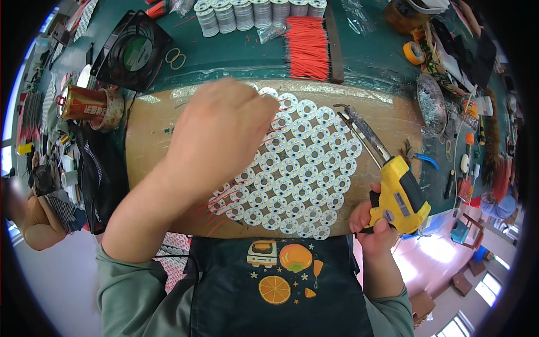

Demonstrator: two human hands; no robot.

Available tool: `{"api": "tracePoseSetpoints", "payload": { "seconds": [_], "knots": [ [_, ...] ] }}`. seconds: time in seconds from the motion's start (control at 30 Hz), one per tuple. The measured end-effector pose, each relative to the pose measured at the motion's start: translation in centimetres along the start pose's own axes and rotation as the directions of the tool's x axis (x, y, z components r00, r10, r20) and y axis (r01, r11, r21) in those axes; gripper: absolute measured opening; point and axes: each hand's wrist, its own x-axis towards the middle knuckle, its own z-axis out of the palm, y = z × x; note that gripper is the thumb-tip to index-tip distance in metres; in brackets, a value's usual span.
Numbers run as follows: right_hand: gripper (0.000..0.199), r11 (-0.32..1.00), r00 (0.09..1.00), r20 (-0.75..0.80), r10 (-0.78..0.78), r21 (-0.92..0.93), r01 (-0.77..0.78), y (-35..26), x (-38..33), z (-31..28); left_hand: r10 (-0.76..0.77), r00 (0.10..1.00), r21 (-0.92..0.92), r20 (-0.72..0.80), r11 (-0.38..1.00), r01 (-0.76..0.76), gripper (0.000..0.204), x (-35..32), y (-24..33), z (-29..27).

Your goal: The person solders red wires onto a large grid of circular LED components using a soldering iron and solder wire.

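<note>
A panel of round white LED boards (pixel 301 169) lies on a brown work board (pixel 149 135) in front of me. Over its upper left part is my left hand (pixel 222 126), its fingers curled inward. Whatever they pinch is hidden behind the back of the hand. Thin red wires (pixel 224 201) stick out from the boards along the panel's left side. At the right, my right hand (pixel 373 224) grips a yellow and black soldering gun (pixel 397 196). Its tip points up and left, near the panel's upper right edge.
Beyond the work board lie a bundle of red wires (pixel 307 48) and several wire spools (pixel 244 17). A black fan (pixel 132 50) and a can (pixel 84 104) stand at the left. Blue-handled pliers (pixel 424 158) and a metal bowl (pixel 431 106) are at the right. A person (pixel 42 219) sits far left.
</note>
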Motion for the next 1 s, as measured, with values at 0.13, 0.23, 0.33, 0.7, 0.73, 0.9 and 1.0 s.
{"api": "tracePoseSetpoints", "payload": {
  "seconds": [0.13,0.23,0.33,0.7,0.73,0.9,1.0],
  "knots": [
    [0.088,0.998,0.998,-0.055,0.009,0.056,-0.006,-0.1,0.2,0.0,0.143,0.988,0.119,-0.061,0.984,-0.135,0.011,5.4,-1.5,1.9],
    [0.083,0.997,0.999,-0.036,-0.035,0.072,0.038,0.4,0.3,-0.1,0.21,0.976,0.183,-0.057,0.963,-0.197,0.01,8.5,-2.1,3.9],
    [0.083,0.996,0.999,-0.031,-0.033,0.086,0.036,0.7,0.2,-0.3,0.189,0.982,0.317,0.011,0.931,-0.183,0.011,10.8,-1.7,4.4],
    [0.079,0.991,0.999,-0.018,-0.039,0.129,0.041,0.7,0.3,-0.1,-0.051,0.992,0.284,0.111,0.959,0.018,0.019,15.5,-4.3,5.7],
    [0.079,0.99,0.999,-0.017,-0.039,0.132,0.04,0.7,0.3,-0.1,-0.057,0.99,0.266,0.131,0.964,0.02,0.02,15.9,-4.2,5.5],
    [0.079,0.991,0.999,-0.016,-0.048,0.123,0.05,0.7,0.3,0.0,-0.1,0.973,0.174,0.21,0.983,0.064,0.023,16.6,-4.1,4.3],
    [0.08,0.991,0.998,-0.024,-0.061,0.116,0.063,0.8,0.4,0.0,-0.104,0.966,0.183,0.238,0.981,0.06,0.023,16.8,-4.0,4.1]
  ]
}}
